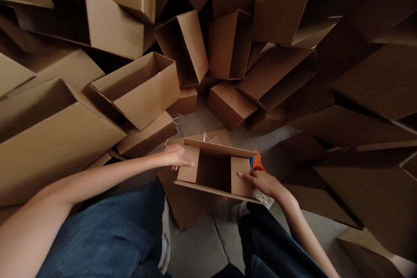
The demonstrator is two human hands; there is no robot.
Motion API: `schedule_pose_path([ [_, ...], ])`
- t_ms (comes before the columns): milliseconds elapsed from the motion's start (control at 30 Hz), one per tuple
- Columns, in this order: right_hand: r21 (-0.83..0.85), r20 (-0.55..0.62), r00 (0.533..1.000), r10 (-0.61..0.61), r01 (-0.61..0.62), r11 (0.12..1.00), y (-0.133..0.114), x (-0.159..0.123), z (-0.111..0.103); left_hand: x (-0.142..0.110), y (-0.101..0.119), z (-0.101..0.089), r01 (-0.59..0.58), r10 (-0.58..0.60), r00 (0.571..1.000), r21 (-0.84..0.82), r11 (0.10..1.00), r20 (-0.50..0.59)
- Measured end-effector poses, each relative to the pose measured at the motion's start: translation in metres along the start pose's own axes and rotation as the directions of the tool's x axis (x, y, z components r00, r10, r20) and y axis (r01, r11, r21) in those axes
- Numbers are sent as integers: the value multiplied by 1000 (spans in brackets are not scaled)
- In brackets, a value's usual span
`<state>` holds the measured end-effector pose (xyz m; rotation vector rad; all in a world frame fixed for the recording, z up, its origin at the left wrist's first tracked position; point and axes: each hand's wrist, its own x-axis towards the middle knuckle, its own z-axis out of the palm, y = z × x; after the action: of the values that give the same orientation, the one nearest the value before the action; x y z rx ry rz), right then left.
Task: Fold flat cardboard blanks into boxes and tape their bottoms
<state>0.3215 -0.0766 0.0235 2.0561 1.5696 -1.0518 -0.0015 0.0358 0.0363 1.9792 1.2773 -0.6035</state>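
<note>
- An open cardboard box (213,171) lies between our two hands, in front of our knees; its long axis runs from our left hand (175,156) to our right hand (265,182), the right end slanting slightly towards us.
- Our hands are about equally near, one at each short end; the box lies to the right of our left fingers and to the left of our right fingers.
- Our left fingers grasp the left end, one digit laid over a short flap (189,163), others curled below the edge.
- Our right fingers grasp the opposite end, a fingertip resting on the other short flap (240,176).
- Both short flaps fold inward over the opening; the two long flaps spread outward as narrow strips. The inside is too dark to read.
- The box is plain brown, matte and smooth, with straight, crisp edges and a rectangular mouth.
- Just beside our right hand shows an orange and blue object (258,160), partly hidden; we cannot tell what it is.
- Flat brown cardboard (192,202) lies beneath the box on a grey, seamed floor (202,252).
- Around us, many open brown boxes (150,91) pile up at odd tilts.
</note>
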Motion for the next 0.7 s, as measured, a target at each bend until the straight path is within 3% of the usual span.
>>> schedule_pose_path([
  [100, 99, 79, 997, 23, -31, 995, 1, 1, 1, -2, 7, -2, 9, -9, 1000, 111, 994, 6],
  [267, 107, 77, 996, 36, -44, 993, 4, 2, 4, -20, 41, -5, 65, -8, 989, 378, 923, -149],
  [400, 88, 77, 996, 50, -57, 994, 6, 2, 4, -43, 59, -7, -187, 214, 976, 407, 894, -23],
  [467, 84, 88, 994, 64, -72, 994, 5, 1, 2, -53, 62, -8, -271, 272, 961, 359, 893, 49],
  [600, 66, 108, 990, 88, -95, 993, -2, -5, -3, -68, 65, 1, -361, 308, 927, 283, 889, 216],
  [700, 51, 142, 986, 83, -91, 995, -7, -8, -6, -69, 65, 23, -354, 310, 934, 354, 866, 176],
])
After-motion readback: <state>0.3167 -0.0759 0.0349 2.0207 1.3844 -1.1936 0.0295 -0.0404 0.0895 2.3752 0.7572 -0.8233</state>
